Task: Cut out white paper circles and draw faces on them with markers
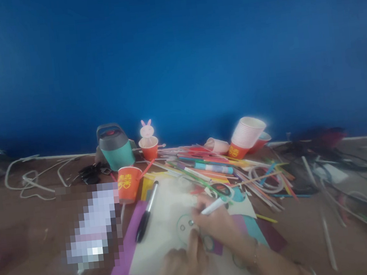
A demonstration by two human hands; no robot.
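My right hand (pixel 218 225) is closed around a white marker (pixel 213 207) whose tip meets a small round drawing (pixel 185 228) on a white sheet of paper (pixel 167 238). My left hand (pixel 182 269) lies at the bottom edge with a finger pressed on the sheet beside the drawing. A black marker (pixel 147 212) lies on the paper to the left, apart from both hands. Purple paper (pixel 132 263) lies under the white sheet.
Orange paper cups (pixel 128 184), a teal lidded pot (pixel 114 146), a stack of cups (pixel 245 136) and several coloured straws (pixel 212 167) crowd the far table. White cables (pixel 32 180) lie left, dark cables (pixel 332 170) right. A blue wall stands behind.
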